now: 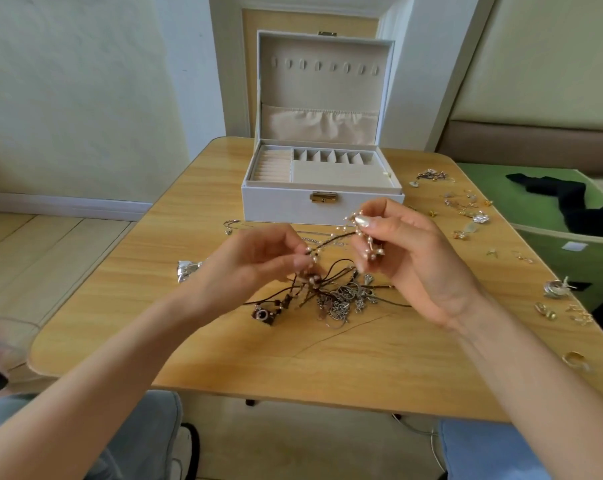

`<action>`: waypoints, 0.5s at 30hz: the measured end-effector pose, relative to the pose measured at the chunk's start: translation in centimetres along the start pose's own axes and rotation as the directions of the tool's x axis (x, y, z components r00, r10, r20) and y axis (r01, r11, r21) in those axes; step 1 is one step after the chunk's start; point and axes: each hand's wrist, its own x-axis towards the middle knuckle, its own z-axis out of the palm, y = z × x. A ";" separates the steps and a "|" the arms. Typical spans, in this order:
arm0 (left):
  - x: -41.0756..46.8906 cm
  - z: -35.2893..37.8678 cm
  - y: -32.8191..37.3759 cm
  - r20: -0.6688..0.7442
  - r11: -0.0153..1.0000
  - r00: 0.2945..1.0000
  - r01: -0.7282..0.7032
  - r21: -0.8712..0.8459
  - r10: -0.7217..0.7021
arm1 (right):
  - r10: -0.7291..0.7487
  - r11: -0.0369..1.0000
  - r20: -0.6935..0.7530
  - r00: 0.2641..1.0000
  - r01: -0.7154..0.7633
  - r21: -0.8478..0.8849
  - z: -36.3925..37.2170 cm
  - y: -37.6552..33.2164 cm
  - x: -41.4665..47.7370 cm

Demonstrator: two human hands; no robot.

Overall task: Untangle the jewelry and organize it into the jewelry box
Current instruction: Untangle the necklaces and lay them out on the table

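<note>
The left hand point(258, 259) and the right hand point(417, 261) each pinch the pearl strand point(331, 239) above the tangle point(341, 299) on the table point(224, 358). It looks light, limp and fragile; holding the cord between beads seems safest.

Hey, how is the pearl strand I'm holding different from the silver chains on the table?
The pearl strand is lifted, pinched between left hand and right hand; the silver chains lie on the table. The pearl strand stretches in a line; the silver chains sit heaped. The pearl strand has pale beads on dark cord; the silver chains are metal links. Neither is in the jewelry box.
</note>
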 end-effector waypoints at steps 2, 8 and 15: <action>0.0 -0.1 0.2 -0.064 0.999 0.998 -0.017 -0.045 0.014 | 0.015 0.999 0.007 1.000 -0.015 -0.033 -0.3 -0.2 0.0; -0.2 -0.5 0.7 -0.167 0.985 0.985 -0.074 -0.153 0.048 | 0.039 0.922 0.057 0.998 -0.014 -0.386 -0.2 -0.5 0.0; -0.4 -0.6 1.0 -0.158 0.981 0.987 -0.051 -0.188 0.021 | 0.058 0.870 0.045 0.997 -0.029 -0.491 -0.2 0.0 0.1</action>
